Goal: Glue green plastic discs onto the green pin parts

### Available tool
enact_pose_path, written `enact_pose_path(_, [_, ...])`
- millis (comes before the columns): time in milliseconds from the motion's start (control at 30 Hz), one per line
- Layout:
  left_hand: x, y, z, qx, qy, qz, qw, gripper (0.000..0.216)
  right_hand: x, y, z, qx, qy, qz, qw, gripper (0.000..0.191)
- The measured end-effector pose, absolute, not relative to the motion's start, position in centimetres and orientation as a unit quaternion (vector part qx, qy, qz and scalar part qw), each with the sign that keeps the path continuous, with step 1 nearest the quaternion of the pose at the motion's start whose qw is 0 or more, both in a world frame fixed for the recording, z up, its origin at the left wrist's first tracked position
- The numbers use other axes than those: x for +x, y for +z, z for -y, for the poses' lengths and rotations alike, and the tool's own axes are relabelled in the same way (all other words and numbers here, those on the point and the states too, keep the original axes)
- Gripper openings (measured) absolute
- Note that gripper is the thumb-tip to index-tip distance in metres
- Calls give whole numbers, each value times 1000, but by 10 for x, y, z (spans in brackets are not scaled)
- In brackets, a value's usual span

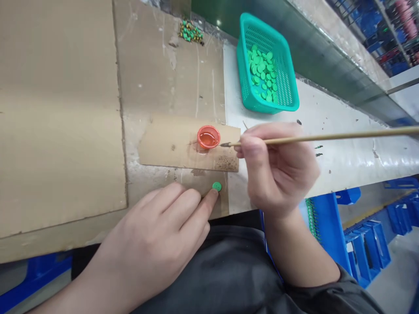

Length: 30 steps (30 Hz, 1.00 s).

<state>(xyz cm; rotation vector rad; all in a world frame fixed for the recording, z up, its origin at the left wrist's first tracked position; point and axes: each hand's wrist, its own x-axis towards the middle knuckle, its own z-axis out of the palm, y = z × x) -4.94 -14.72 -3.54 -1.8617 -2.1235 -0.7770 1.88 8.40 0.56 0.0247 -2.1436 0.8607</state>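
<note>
Green plastic disc [216, 186]: position?

Flat on bare brown cardboard near the front edge of the worktop [343, 174], just below a cardboard strip [163, 148].

Left hand [153, 231]: state?

Released, with no grasp. Its fingers are extended, and the index fingertip [212, 196] touches the near side of the disc.

Right hand [278, 168]: state?

Closed in a pen grip on a thin wooden paintbrush [327, 137]. Its dark bristle tip [225, 144] sits just beside an orange-red cup [208, 137], apparently clear of the rim. The cup stands on the strip and holds orange-tinted liquid.

Progress as far as visible?

One disc lies alone under the finger. Whether it carries any coating cannot be confirmed at this view. Many green discs [262, 72] remain heaped in a teal plastic basket [244, 56] at the far edge of the worktop. Separately, a small heap of green pieces flecked with yellow and dark [190, 32] sits at the far edge of the cardboard. These pieces appear to differ from the basket's contents, but they are too small to assess in detail.
</note>
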Motion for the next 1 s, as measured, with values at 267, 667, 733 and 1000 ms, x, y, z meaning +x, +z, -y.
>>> enact_pose_path(267, [-49,-37,146,-622,-279,723,113,29,-8,-8,-93,10,293,881,370,19])
enact_pose_path(667, [-49,-37,147,-630,-281,717,102,31,7,-4,-88,20,325,841,432,13])
enact_pose_path(733, [-49,-37,147,-631,-279,717,105,32,17,-5,-92,5,325,836,443,11])
enact_pose_path(1000, [-50,-40,146,-633,-271,715,118,33,43,-16,-106,-52,296,875,381,13])
